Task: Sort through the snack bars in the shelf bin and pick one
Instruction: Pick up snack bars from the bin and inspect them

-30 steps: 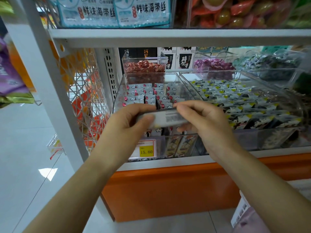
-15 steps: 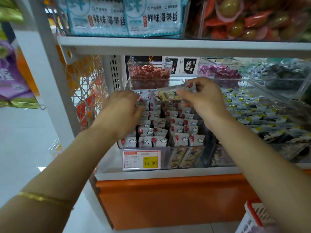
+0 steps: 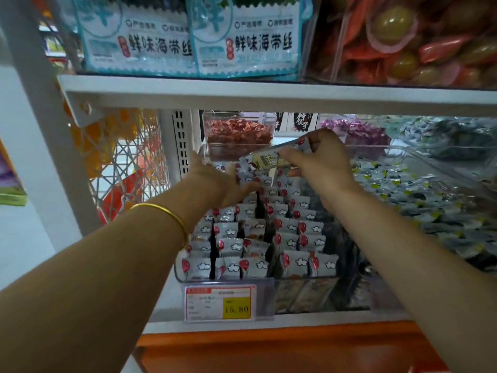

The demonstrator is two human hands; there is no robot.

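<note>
Best done gently — the left hand (image 3: 223, 181) should part the packed rows at the back left corner of the shelf bin (image 3: 301, 279) without tipping them. Its grip is spread apart, fingers among the wrappers, holding nothing. The right hand (image 3: 322, 160) is pinched together on one snack bar (image 3: 271, 160) — lifted above the bin's far edge.

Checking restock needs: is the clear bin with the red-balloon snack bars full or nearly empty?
Mostly full. The clear bin holds upright rows of snack bars front to back, with narrow dark gaps between some.
</note>
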